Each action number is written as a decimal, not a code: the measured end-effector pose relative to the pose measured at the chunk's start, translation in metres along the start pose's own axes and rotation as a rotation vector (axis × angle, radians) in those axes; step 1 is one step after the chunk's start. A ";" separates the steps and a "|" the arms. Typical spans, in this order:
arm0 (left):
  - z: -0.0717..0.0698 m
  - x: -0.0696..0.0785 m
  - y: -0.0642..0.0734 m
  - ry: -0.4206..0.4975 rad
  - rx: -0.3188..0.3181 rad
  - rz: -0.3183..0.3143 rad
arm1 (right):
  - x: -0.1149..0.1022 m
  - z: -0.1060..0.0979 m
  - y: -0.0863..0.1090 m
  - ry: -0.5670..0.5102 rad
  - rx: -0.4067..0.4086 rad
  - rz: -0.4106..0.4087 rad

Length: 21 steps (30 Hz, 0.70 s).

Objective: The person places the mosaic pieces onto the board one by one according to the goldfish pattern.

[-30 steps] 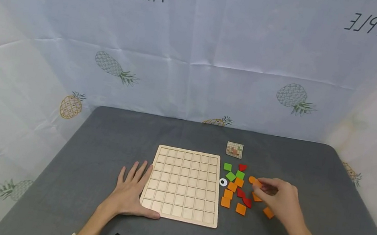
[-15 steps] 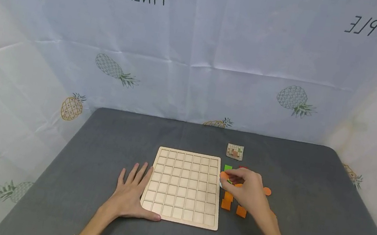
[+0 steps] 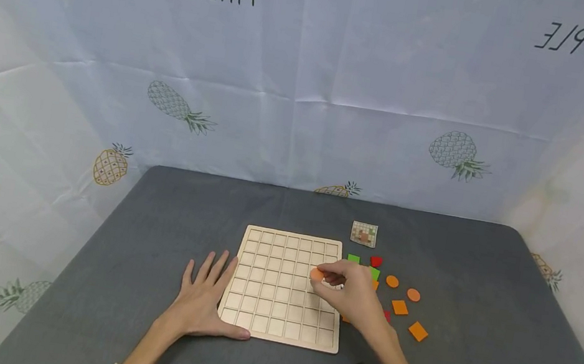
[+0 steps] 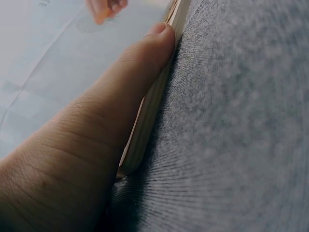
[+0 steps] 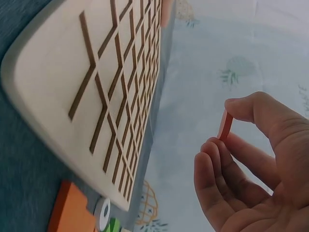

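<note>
Between thumb and fingertips my right hand (image 3: pixel 352 288) pinches a round orange disc (image 3: pixel 316 274), held above the right part of a wooden grid board (image 3: pixel 271 279). In the right wrist view the orange disc (image 5: pixel 225 124) appears edge-on, apart from the board (image 5: pixel 43 72). My left hand (image 3: pixel 202 304) lies at the board's lower left corner with fingers spread; its thumb (image 4: pixel 140 67) runs along the near edge. Every visible cell of the board is bare. My right hand hides some pieces beside the board.
Right of the board lie orange discs (image 3: pixel 392 281), orange squares (image 3: pixel 418 332), green squares (image 3: pixel 353 258) and red pieces (image 3: pixel 376 261). A white ring-like piece (image 5: pixel 102 213) sits near the board's edge. Behind them is a small printed grid card (image 3: pixel 364 234).
My right hand has picked up an orange disc from the scattered pieces and carried it left, over the board. My left hand has stayed in place.
</note>
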<state>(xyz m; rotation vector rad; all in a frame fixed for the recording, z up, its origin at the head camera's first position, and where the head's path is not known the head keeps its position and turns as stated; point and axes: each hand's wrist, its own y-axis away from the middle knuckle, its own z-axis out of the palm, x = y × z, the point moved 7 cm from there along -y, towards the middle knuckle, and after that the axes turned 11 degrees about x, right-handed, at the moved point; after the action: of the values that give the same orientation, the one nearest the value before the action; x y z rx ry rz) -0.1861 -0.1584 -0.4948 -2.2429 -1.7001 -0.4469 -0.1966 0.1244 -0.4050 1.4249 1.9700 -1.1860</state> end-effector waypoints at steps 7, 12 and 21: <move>0.001 0.000 -0.002 -0.019 0.000 -0.011 | -0.008 0.028 -0.006 -0.056 -0.051 -0.014; 0.001 0.001 -0.002 -0.027 -0.003 -0.011 | -0.017 0.050 -0.009 -0.085 -0.090 -0.036; -0.001 0.001 -0.001 -0.021 0.014 0.004 | -0.029 0.084 -0.010 -0.100 -0.170 -0.039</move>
<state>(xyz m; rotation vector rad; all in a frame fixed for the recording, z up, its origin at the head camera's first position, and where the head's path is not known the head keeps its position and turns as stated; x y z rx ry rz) -0.1871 -0.1576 -0.4930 -2.2481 -1.7039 -0.4101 -0.2058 0.0378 -0.4253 1.2245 1.9857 -1.0567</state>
